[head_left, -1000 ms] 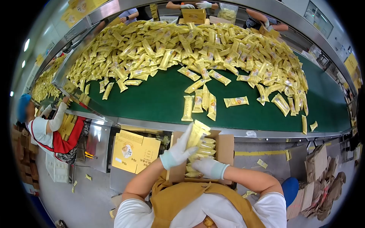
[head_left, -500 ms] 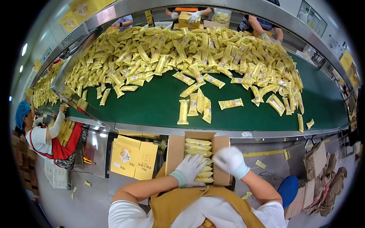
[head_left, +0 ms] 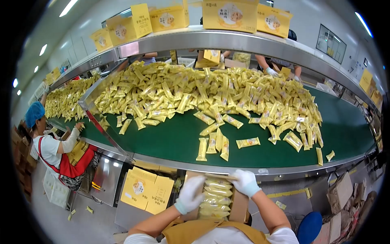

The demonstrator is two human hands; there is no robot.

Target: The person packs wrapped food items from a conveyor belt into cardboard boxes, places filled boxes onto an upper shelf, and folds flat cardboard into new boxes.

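In front of my body an open cardboard box (head_left: pixel 239 206) holds a row of yellow wrapped snack packets (head_left: pixel 215 200), stacked one behind another. My left hand (head_left: pixel 190 195), white-gloved and smeared by motion, is at the box's left side; its fingers are not clear. At the far right corner, my right hand (head_left: pixel 245 183), also gloved, is closed on the box's far flap (head_left: pixel 222 176). Several loose packets (head_left: pixel 202 149) lie on the green conveyor belt (head_left: pixel 174 148) just beyond the box.
A big heap of packets (head_left: pixel 211 87) covers the belt's far side. Flat yellow cartons (head_left: pixel 143 188) lie left of the box. Printed boxes (head_left: pixel 230 15) stand on the metal shelf overhead. A co-worker (head_left: pixel 53 148) sits at left; a blue stool (head_left: pixel 309 227) is at right.
My left hand has gone from on top of the packets to the box's left side. My right hand has moved forward to the far flap. The view has tilted upward.
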